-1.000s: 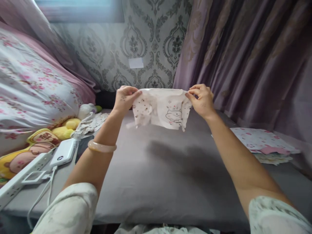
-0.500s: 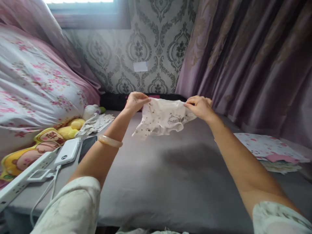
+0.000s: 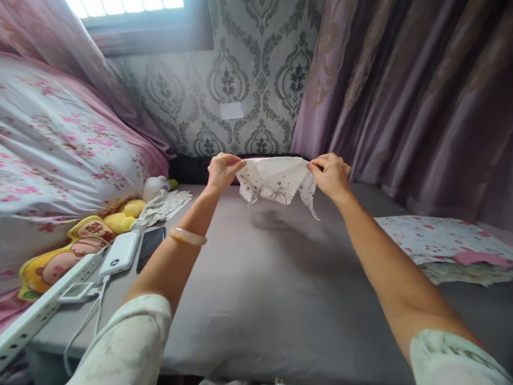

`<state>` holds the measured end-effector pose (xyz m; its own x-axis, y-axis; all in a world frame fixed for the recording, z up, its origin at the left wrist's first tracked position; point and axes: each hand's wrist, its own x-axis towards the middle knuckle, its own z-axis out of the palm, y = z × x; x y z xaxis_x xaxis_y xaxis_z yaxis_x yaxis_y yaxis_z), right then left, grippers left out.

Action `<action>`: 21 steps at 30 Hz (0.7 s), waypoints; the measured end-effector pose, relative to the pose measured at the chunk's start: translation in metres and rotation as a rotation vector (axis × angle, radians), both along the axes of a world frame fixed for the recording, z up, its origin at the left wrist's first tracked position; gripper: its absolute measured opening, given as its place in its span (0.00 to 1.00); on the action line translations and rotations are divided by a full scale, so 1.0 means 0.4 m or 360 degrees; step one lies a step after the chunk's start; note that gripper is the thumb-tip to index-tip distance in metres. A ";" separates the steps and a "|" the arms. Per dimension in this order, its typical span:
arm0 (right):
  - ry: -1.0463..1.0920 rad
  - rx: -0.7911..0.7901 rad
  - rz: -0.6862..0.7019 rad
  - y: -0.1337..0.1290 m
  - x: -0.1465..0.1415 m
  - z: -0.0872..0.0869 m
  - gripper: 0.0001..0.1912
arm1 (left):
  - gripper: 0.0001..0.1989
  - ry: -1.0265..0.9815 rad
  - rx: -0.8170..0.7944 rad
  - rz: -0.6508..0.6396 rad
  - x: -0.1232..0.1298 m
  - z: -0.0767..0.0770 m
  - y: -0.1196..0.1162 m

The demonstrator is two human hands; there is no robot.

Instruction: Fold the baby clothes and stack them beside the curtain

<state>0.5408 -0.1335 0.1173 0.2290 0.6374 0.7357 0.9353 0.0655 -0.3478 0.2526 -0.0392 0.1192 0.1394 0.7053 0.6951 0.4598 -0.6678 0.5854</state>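
Note:
A small white baby garment (image 3: 276,179) with a scattered dark print hangs in the air above the grey bed sheet (image 3: 256,299). My left hand (image 3: 224,172) pinches its upper left corner between thumb and fingers. At the upper right corner, my right hand (image 3: 332,174) pinches it the same way. The top edge is stretched between both hands. Below, the cloth dangles in folds, with one thin piece drooping at the right. Its shadow falls on the sheet.
At left lie a power strip (image 3: 52,299), a white power bank (image 3: 119,252) with cables, a phone (image 3: 150,248), plush toys (image 3: 60,264) and a crumpled printed cloth (image 3: 164,208). Folded clothes (image 3: 441,240) are stacked at right. Curtains (image 3: 401,107) and a patterned wall (image 3: 256,69) stand behind.
The garment's lower part has swung and folded up, so it hangs shorter, and a thin piece now droops at the right. Both hands keep their hold at nearly the same height.

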 end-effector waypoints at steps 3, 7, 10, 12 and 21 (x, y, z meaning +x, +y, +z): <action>0.0050 -0.0068 -0.0003 0.007 0.002 -0.014 0.12 | 0.13 -0.0148 -0.0159 0.0052 0.003 -0.013 0.010; 0.0117 -0.0161 0.0089 0.013 -0.001 -0.023 0.12 | 0.13 -0.0203 -0.0329 0.0005 0.009 -0.034 0.012; 0.0134 -0.0205 0.0075 0.014 -0.008 -0.024 0.11 | 0.13 -0.0240 -0.0358 -0.0007 0.014 -0.046 0.010; 0.0127 -0.0223 0.0067 0.013 -0.014 -0.023 0.10 | 0.12 -0.0258 -0.0345 0.0011 0.017 -0.049 0.008; 0.0132 -0.0118 0.0214 -0.031 -0.028 -0.023 0.14 | 0.09 -0.0201 -0.0067 -0.0037 0.007 -0.049 -0.058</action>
<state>0.5296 -0.1458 0.1081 0.1959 0.7182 0.6676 0.8877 0.1595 -0.4320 0.2553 -0.0625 0.0995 0.0689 0.7316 0.6782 0.3653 -0.6511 0.6653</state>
